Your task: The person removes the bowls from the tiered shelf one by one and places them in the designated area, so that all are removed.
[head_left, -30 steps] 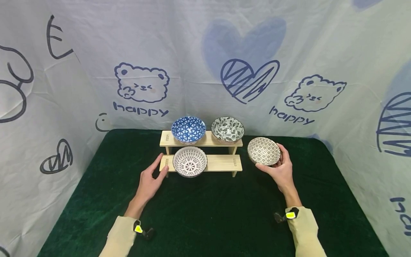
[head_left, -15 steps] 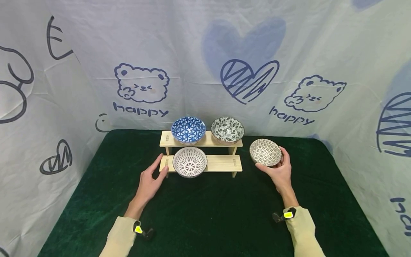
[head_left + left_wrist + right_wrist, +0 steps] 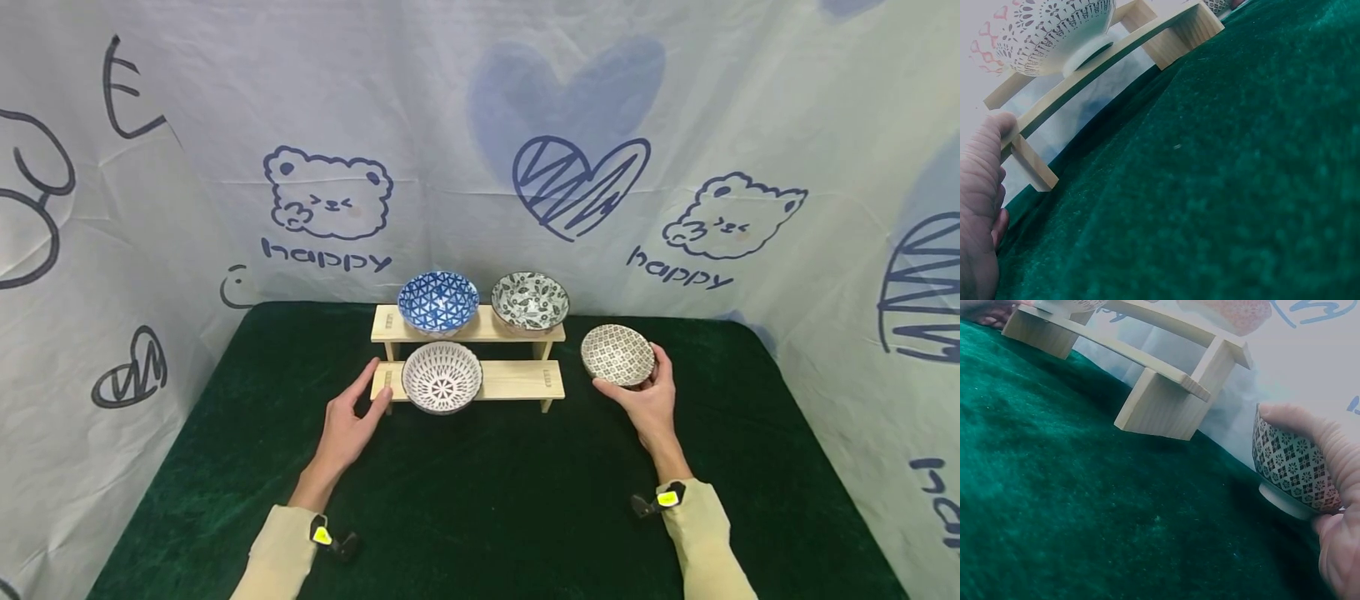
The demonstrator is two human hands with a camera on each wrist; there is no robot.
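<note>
My right hand (image 3: 651, 407) holds a small bowl (image 3: 617, 356) with a brown lattice pattern, to the right of the two-step wooden stand (image 3: 517, 380). In the right wrist view the thumb lies over the rim of the patterned bowl (image 3: 1294, 464), and its foot looks raised off the cloth. My left hand (image 3: 348, 427) grips the left end of the lower step between thumb and fingers. A white bowl with black radiating marks (image 3: 442, 377) sits on that step. On the upper step stand a blue triangle-patterned bowl (image 3: 438, 303) and a leaf-patterned bowl (image 3: 530, 301).
Dark green cloth (image 3: 487, 500) covers the table, running in front of the stand and out to both sides. Right behind the stand hangs a white curtain (image 3: 450, 225) with blue drawings. The lower step has bare wood to the right of its bowl.
My right hand and forearm have drifted slightly left and nearer, still holding the lattice-patterned bowl, which has shifted only a little. The left hand and the bowls on the stand stay put.
</note>
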